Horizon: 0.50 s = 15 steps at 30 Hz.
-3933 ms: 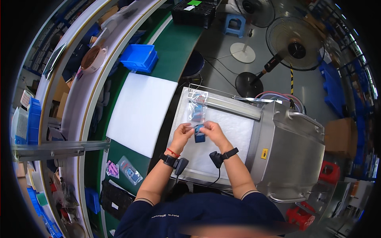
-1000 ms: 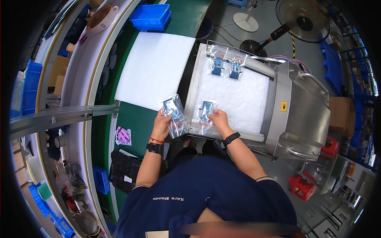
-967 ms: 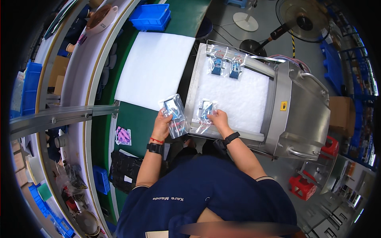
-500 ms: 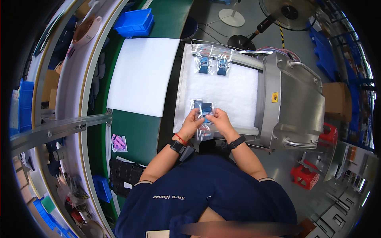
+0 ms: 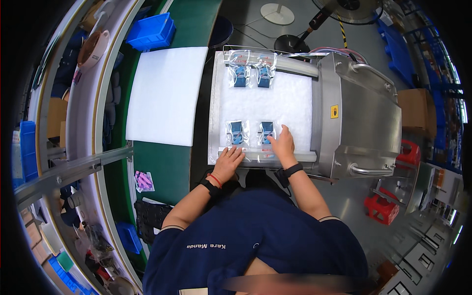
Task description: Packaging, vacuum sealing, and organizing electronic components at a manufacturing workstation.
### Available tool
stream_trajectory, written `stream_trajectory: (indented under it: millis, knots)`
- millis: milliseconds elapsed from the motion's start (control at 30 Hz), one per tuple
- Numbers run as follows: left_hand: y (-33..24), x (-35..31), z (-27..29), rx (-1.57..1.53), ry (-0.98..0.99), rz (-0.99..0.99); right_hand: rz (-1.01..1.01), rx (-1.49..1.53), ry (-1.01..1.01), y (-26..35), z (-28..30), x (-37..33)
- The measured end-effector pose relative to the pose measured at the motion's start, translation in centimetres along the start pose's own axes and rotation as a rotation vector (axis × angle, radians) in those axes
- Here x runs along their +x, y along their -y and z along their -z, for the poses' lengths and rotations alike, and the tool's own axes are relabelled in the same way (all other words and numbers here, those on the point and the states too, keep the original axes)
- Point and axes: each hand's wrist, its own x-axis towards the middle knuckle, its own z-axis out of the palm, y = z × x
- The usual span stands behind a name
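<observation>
A clear plastic pouch with a dark blue item inside (image 5: 266, 129) lies flat on the white pad (image 5: 290, 105) of a steel machine bed. My right hand (image 5: 284, 145) is at its right edge, thumb over the pouch and fingers spread. Beside it on the left is a matching pouch (image 5: 237, 132). My left hand (image 5: 229, 161) rests open with fingers flat at that pouch's near end, by the near bar (image 5: 295, 157). Two more such pouches, a left one (image 5: 239, 76) and a right one (image 5: 264, 76), lie along the far bar (image 5: 295, 67).
The machine's raised steel lid (image 5: 366, 118) stands to the right of the bed. On the left, a green bench (image 5: 162, 164) carries a white foam sheet (image 5: 164, 98), a blue bin (image 5: 151, 32) and a small bag of pink pieces (image 5: 144, 181). A fan (image 5: 314, 19) stands beyond the machine.
The blue-item pouch that both hands held up now lies on the pad beside the other near pouch. My hands have parted, left hand to the left, right hand to the right.
</observation>
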Motion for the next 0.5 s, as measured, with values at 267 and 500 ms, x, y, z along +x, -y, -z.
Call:
stream_trajectory:
  millis: [267,500]
  knots:
    - [0.1,-0.1,0.3,-0.048,-0.043,-0.001,0.795,-0.236,0.251,-0.1,2.3,-7.4]
    - [-1.7,-0.6,1.7,-0.118,0.004,0.081,1.002,-0.404,0.124,-2.0,-0.4,-7.7]
